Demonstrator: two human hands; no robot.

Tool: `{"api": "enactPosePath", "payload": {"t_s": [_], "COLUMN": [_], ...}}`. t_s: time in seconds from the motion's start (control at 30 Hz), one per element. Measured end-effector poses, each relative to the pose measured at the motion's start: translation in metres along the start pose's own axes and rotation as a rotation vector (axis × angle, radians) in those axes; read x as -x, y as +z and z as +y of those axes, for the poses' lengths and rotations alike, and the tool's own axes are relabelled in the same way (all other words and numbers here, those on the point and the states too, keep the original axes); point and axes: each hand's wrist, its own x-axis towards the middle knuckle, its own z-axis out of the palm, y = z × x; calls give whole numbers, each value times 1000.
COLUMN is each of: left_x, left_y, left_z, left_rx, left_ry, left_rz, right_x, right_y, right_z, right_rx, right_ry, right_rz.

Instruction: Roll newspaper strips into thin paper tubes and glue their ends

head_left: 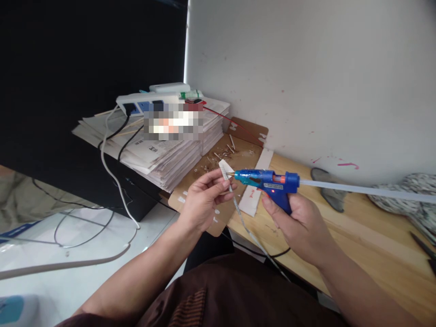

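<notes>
My right hand (301,222) is wrapped round the grip of a blue hot glue gun (284,185), whose small light glows red. A long translucent glue stick (354,190) juts from its back end. Between the closed fingertips of my left hand (200,195) is a thin, pale printed strip (243,222), which trails down towards my lap. Just past those fingers a small white piece (225,167) shows, and I cannot tell whether it is part of the strip. The gun's metal nozzle (230,174) points at the strip and appears to touch it.
A tall stack of papers (184,159) stands at the back left, with a power strip (146,102) and cords on top. Brown cardboard (207,152) with small scraps lies on the wooden table (340,236). To the right are a grey cloth-like piece (329,188) and patterned fabric (402,195).
</notes>
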Motion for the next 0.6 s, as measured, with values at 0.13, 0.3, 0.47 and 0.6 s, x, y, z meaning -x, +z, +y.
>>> {"api": "enactPosePath", "payload": {"t_s": [0.13,0.3,0.47,0.6], "left_x": [0,0,-1,-3], "left_y": [-1,-3,-6,-6], "left_z": [0,-1,0,1], "left_rx": [-6,-1,11,28], "left_ry": [-5,2,2,-4], "left_rz": [8,30,48,59], "right_x": [1,0,0,1], "right_y": [1,3,3,3], "right_z": [-3,-6,-9,-13], "right_rx": [84,185,175,136], "right_ry": [-84,-147,-197,-207], "right_rz": [61,101,118,126]}}
